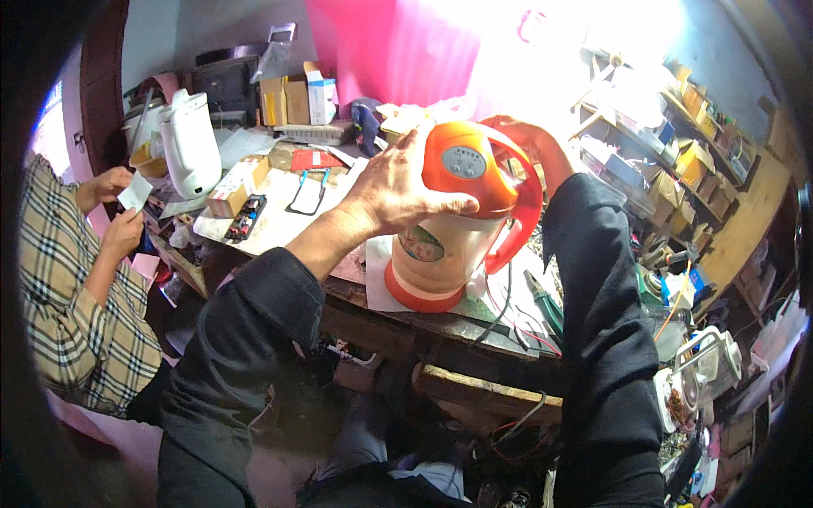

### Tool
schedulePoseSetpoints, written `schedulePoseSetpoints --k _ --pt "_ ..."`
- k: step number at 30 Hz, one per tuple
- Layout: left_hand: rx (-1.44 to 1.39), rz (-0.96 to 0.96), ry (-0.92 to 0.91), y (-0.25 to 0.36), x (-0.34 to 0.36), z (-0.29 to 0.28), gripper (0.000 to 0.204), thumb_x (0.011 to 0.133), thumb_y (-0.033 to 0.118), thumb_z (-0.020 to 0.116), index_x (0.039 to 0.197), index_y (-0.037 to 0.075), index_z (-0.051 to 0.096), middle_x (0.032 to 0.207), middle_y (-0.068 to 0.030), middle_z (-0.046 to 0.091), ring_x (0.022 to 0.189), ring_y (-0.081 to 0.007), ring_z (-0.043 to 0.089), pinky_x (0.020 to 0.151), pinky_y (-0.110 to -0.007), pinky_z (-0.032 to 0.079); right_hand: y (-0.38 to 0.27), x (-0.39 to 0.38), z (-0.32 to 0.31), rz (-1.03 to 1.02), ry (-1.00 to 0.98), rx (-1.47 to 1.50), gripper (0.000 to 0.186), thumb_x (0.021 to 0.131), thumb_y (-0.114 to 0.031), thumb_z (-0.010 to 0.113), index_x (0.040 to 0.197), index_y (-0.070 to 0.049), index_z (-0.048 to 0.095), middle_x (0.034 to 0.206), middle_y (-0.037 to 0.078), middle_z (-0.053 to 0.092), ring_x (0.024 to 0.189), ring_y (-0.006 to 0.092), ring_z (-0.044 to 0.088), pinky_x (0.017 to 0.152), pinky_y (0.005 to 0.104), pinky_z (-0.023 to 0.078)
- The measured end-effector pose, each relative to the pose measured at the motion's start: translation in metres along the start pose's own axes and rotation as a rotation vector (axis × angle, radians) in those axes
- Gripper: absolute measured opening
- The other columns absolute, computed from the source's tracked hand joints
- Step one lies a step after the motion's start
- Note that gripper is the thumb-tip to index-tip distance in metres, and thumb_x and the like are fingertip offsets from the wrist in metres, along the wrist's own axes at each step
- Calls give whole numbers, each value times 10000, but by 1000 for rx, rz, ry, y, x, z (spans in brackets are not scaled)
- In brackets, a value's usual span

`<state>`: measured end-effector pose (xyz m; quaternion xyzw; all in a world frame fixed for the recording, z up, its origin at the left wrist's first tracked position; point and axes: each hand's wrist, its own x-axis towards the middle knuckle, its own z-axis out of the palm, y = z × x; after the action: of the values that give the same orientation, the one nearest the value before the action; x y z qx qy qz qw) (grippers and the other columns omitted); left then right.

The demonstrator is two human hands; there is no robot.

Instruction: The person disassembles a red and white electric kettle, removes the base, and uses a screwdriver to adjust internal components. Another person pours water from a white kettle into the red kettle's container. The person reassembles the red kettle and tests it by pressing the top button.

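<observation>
An orange and cream soymilk maker (445,245) stands upright on the bench in front of me, with a grey oval button panel on its lid and a curved orange handle (529,203) at its right. My left hand (398,182) grips the lid's left side, its thumb lying across the front below the panel. From behind the handle, my right hand (538,148) reaches round the far right of the lid; its fingertips are mostly hidden. Beneath the base lies a white sheet (381,292). Green-handled pliers (546,305) and thin cables rest beside it.
At left, a person in a checked shirt (76,296) holds a small white piece. Nearby stand a white jug-like appliance (190,144) and a cardboard box (237,186). Small boxes (318,100) line the back. Crowded shelves (677,152) and a clear jug (711,368) are at right.
</observation>
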<state>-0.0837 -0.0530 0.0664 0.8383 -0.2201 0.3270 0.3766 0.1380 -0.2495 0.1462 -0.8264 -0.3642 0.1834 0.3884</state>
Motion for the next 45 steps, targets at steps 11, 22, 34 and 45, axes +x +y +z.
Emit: schedulePoseSetpoints --k 11,22,34,45 --pt "-71 -23 -6 -1 -1 1 1157 699 563 903 1561 32 342 1607 -228 355 1519 -361 322 1252 -424 273 16 36 -15 -57 -103 -305 103 940 -146 671 916 -82 749 787 -20 678 677 112 632 590 277 490" --pt "133 -52 40 -8 -3 4 1186 681 705 831 1576 134 302 1497 -203 504 1364 -398 524 1149 -476 437 14 0 10 -110 214 74 260 878 -173 726 1081 -11 735 916 97 757 755 182 720 682 334 582" --pt "72 -21 50 -10 -1 5 1209 665 708 834 1582 125 302 1523 -194 488 1380 -378 515 1156 -466 425 -5 -34 39 -205 276 403 342 892 -173 713 1170 23 681 964 126 741 798 156 717 709 280 570" --pt "54 -62 53 -9 -3 6 1120 696 655 840 1578 168 349 1524 -206 482 1395 -375 500 1177 -460 395 35 -84 61 -134 837 286 477 1009 -485 625 1087 -19 691 860 108 698 743 158 669 691 285 548"
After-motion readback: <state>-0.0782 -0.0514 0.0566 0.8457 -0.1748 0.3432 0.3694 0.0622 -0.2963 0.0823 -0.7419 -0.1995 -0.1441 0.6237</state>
